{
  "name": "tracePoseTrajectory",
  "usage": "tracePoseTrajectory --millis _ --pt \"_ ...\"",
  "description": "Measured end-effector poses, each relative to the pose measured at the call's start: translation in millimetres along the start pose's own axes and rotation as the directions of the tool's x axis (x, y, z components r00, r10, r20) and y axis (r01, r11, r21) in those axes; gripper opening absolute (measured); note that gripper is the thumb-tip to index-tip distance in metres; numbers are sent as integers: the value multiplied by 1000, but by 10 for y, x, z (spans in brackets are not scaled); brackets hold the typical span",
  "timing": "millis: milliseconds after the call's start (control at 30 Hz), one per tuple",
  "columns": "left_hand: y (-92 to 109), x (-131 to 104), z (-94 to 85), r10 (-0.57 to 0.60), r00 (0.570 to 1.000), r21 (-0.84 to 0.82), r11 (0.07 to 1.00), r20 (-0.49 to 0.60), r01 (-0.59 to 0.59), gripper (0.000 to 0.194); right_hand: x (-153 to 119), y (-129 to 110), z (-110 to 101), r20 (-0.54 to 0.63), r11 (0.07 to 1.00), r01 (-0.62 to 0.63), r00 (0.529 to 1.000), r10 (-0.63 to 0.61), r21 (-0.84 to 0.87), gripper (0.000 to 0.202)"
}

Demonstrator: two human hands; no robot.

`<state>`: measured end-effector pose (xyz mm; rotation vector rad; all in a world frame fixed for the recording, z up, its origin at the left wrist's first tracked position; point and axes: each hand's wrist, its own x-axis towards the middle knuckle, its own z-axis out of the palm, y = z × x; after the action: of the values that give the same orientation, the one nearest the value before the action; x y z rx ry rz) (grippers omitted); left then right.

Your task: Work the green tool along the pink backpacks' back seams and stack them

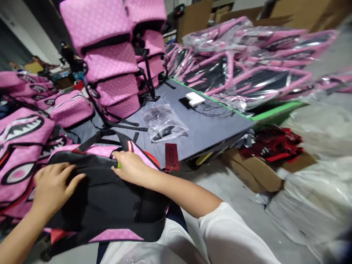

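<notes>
Black-and-pink backpack (110, 198) lay across the person's lap, black side up, its top edge near the surface (214, 128). Right hand (132, 167): grip mostly closed at the top edge, around a small yellow-green item (119, 165); what that item was, couldn't tell. Left hand (53, 183): grip released, fingers spread over the black panel; firm contact or light, couldn't tell. Handling, as judged: left palm flat to steady the soft panel, right pinch small and close to the edge, fabric flat, straps clear of the fingers. Soft body would likely sag or twist if only one side was braced. Red tag (172, 156) sat just beside the bag at the surface's near edge; clear plastic packet (167, 123) beyond it, stacked pink bags (110, 62) left of that, plastic-wrapped bags (269, 80) past the far edge.
</notes>
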<state>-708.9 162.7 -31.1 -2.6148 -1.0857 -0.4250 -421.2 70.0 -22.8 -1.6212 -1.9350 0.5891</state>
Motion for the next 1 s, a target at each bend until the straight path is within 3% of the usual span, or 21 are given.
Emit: tracePoseTrajectory --millis 100,167,233,300,400,500,567,733,800,900,1000 --pt "301 141 90 -5 1000 26 1000 16 4 44 73 -183 1 -124 948 103 990 -68 300 35" --pt "391 199 153 -15 999 -6 1000 49 15 40 145 -290 140 -191 900 150 979 -77 409 37" --pt "417 219 205 -3 997 -46 999 77 7 34 210 -326 367 -262 895 218 958 -119 389 35" --pt "408 203 245 7 998 -80 997 67 -2 28 250 -273 601 -310 912 314 923 -229 262 33" --pt "378 130 302 3 1000 -130 992 -5 -3 26 230 -95 772 -264 919 387 897 -355 80 29" --pt "359 49 361 -15 998 -206 979 -57 3 28 136 58 654 -275 955 295 921 -275 32 37" --pt "361 17 392 -35 998 -260 965 -58 18 26 80 97 498 -304 974 201 939 -160 108 50" --pt "432 20 402 -80 996 -300 952 -49 61 18 70 -8 257 -300 959 103 954 -19 266 82" --pt "481 35 394 -99 994 -282 956 -53 80 18 122 -88 223 -272 944 48 961 45 326 80" --pt "563 36 412 -148 985 -294 949 -85 118 18 245 -181 184 -144 890 -79 977 159 449 56" --pt "650 -5 488 -199 968 -350 927 -152 136 9 371 -197 193 -66 880 -127 982 176 458 38"
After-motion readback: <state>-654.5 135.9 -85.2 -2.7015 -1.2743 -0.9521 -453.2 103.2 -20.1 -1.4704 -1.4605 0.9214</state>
